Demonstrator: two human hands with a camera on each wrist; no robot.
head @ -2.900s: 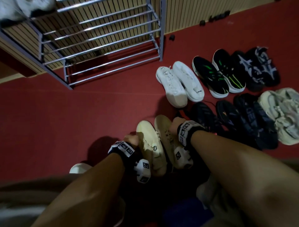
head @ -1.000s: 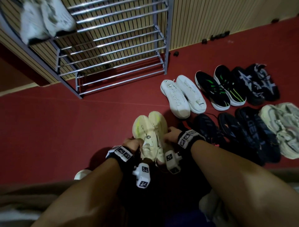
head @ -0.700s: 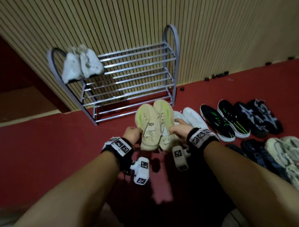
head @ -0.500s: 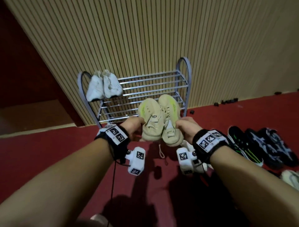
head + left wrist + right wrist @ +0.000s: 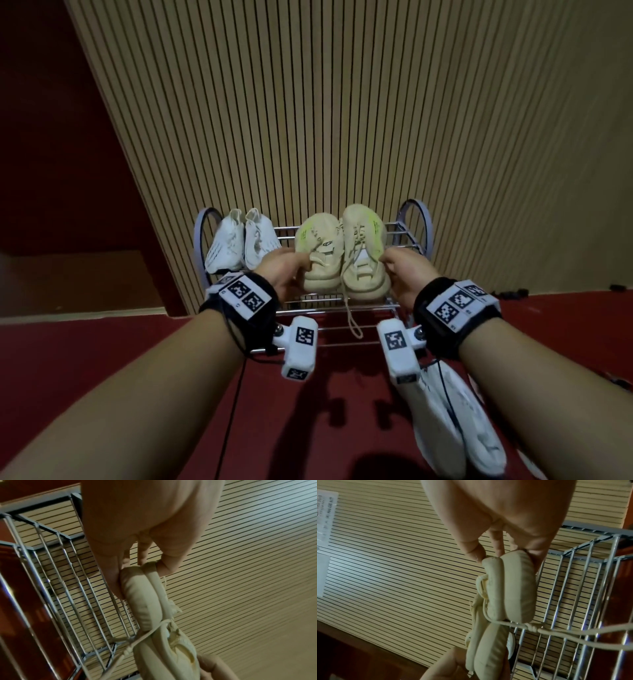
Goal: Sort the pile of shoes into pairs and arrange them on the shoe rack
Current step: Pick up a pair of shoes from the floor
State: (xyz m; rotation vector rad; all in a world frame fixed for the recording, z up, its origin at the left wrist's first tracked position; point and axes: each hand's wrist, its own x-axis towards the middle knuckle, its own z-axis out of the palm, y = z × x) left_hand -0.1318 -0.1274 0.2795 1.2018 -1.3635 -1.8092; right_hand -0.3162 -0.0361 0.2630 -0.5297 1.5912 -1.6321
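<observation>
I hold a pair of cream sneakers with yellow-green streaks side by side over the top shelf of the metal shoe rack. My left hand pinches the heel collar of the left cream sneaker. My right hand pinches the heel collar of the right cream sneaker. A loose lace hangs from the right one. A white pair sits at the left end of the top shelf.
A slatted wooden wall stands right behind the rack. The floor is red carpet. A pair of white sneakers lies on the floor under my right forearm. Lower rack shelves show beneath the held pair.
Both hands have lifted the cream pair off the floor and carried it forward up to the rack's top shelf. My view has swung up from the shoe rows to the wall.
</observation>
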